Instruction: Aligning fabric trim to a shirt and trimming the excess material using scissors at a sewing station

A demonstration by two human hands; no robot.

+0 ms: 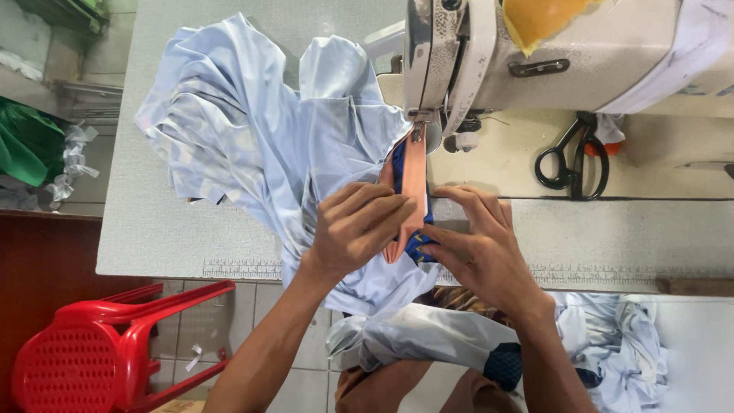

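Note:
A pale blue garment [252, 130] lies bunched on the grey sewing table [153, 222], its edge running under the presser foot [417, 131] of a cream sewing machine [581, 53]. A salmon-pink strip [413, 176] with dark blue patterned cloth [419, 243] beside it leads into the foot. My left hand [355, 226] presses down on the garment and the pink strip, fingers bent. Just to its right, my right hand [478, 248] holds the strip's edge and the blue cloth flat against the table.
Black scissors [573, 164] lie on the machine bed at the right. A red plastic stool [99, 344] stands on the tiled floor at lower left. More pale blue cloth [612, 344] is heaped on my lap and to the right. Green fabric [27, 141] sits at far left.

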